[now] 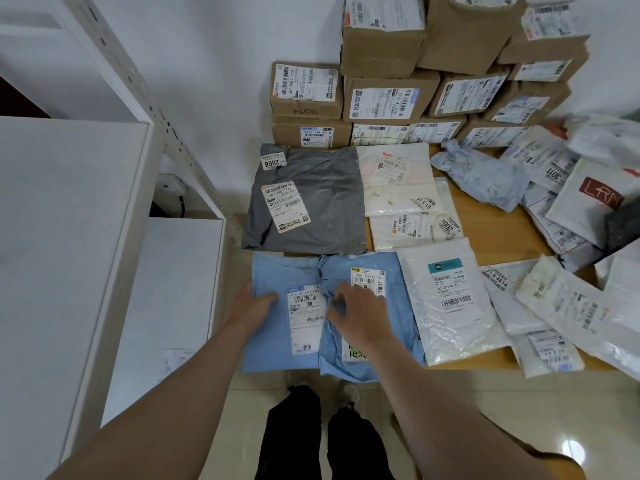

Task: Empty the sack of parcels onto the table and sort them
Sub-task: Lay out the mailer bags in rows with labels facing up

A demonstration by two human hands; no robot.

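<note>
Two light blue mailer bags lie side by side at the table's near left corner. My left hand (pixel 251 304) rests on the left blue bag (pixel 268 344), its fingers lying across the bag's left edge. My right hand (pixel 356 315) sits on the right blue bag (pixel 398 327), fingers curled at the seam where the two bags meet. A grey bag (pixel 311 209) lies just behind them. White bags (pixel 450 299) are laid out to the right. The sack is not in view.
Cardboard boxes (pixel 381 98) are stacked along the wall at the back. A crumpled blue bag (pixel 485 178) and a loose heap of white parcels (pixel 571 209) fill the right side. A white metal shelf unit (pixel 86 220) stands at the left. The wooden table (pixel 502 230) shows between parcels.
</note>
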